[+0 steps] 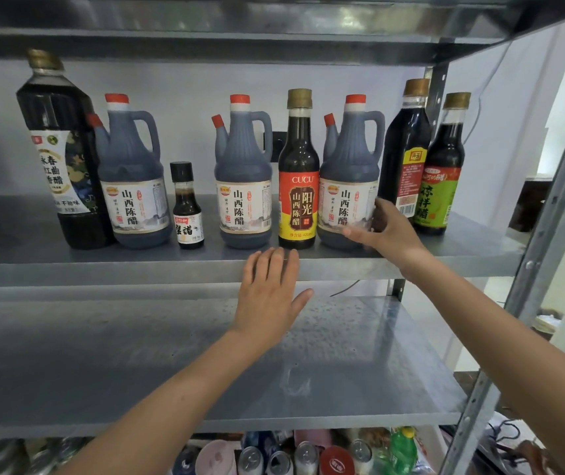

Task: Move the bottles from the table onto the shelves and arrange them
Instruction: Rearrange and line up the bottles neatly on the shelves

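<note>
Several dark vinegar bottles stand in a row on the upper grey metal shelf (137,265). From the left: a tall bottle (61,149), a red-capped jug (133,200), a tiny bottle (186,214), a second jug (243,200), a CUCU bottle with a red and yellow label (298,200), a third jug (346,173), a dark gold-capped bottle (407,149) and a green-labelled bottle (440,186). My right hand (387,231) grips the third jug low on its right side, thumb across the front. My left hand (269,296) hovers flat at the shelf's front edge, below the CUCU bottle, holding nothing.
The grey shelf below (102,371) is bare. Under it, at the bottom edge, sit several cans and a green bottle (402,450). A perforated metal upright (548,234) frames the right side. Another shelf board (240,39) runs overhead, just above the tallest bottle.
</note>
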Demonstrator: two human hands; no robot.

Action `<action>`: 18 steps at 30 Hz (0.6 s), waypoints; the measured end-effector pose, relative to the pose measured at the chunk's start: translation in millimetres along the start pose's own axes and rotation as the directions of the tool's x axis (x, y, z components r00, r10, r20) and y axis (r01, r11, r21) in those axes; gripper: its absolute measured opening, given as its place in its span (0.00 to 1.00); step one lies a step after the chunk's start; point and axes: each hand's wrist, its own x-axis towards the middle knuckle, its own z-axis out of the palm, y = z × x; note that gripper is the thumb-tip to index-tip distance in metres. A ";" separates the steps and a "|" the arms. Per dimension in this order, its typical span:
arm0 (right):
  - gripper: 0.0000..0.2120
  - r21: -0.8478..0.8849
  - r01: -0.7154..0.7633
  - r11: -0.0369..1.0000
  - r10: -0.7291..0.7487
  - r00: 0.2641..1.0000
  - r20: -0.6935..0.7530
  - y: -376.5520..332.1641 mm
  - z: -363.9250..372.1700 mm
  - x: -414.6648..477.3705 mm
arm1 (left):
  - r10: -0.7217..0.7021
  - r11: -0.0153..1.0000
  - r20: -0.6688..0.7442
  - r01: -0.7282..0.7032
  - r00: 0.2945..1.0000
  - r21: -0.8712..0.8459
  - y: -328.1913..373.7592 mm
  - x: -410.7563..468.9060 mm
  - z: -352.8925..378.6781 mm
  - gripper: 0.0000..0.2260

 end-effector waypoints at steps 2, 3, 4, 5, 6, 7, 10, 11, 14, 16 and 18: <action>0.32 -0.020 0.026 0.999 -0.028 0.996 -0.086 8.6 -15.5 -3.0 | 0.011 1.000 0.018 -0.011 1.000 0.011 0.0 1.4 -0.7 0.30; 0.29 -0.040 0.042 0.998 -0.049 0.977 -0.207 12.8 -22.8 -3.3 | 0.027 0.999 0.039 -0.028 0.999 0.026 0.9 3.0 -1.0 0.31; 0.27 -0.053 0.046 0.998 -0.061 0.940 -0.336 16.0 -29.3 -2.6 | 0.046 0.998 0.066 -0.049 0.997 0.042 2.8 5.6 -1.3 0.31; 0.27 -0.063 0.038 0.997 -0.061 0.900 -0.431 17.5 -34.4 -1.0 | 0.060 0.997 0.095 -0.065 0.994 0.052 5.8 9.0 -1.7 0.32; 0.27 -0.074 0.022 0.997 -0.055 0.876 -0.479 18.3 -38.2 2.8 | 0.067 0.996 0.124 -0.074 0.990 0.056 9.6 12.7 -1.8 0.32; 0.28 -0.090 0.009 0.996 -0.052 0.872 -0.487 18.6 -39.8 7.2 | 0.068 0.995 0.152 -0.078 0.986 0.060 14.1 15.8 -1.4 0.32; 0.28 -0.152 -0.024 0.988 -0.052 0.880 -0.473 17.8 -32.7 23.5 | 0.064 0.993 0.172 -0.080 0.983 0.090 22.6 20.9 2.2 0.33; 0.31 -0.197 -0.045 0.979 -0.057 0.873 -0.485 17.2 -27.0 27.5 | 0.065 0.992 0.161 -0.081 0.985 0.097 23.3 21.9 3.4 0.33; 0.41 -0.395 -0.142 0.908 -0.104 0.834 -0.541 14.9 -11.0 32.7 | 0.086 0.987 0.128 -0.102 0.988 0.126 21.8 24.0 4.9 0.34; 0.42 -0.503 -0.174 0.847 -0.154 0.825 -0.544 12.7 -5.9 35.4 | 0.104 0.981 0.119 -0.121 0.987 0.149 21.3 24.7 4.8 0.35; 0.42 -0.565 -0.221 0.795 -0.173 0.810 -0.560 10.8 -4.9 38.9 | 0.115 0.977 0.119 -0.134 0.986 0.167 21.8 25.1 3.9 0.36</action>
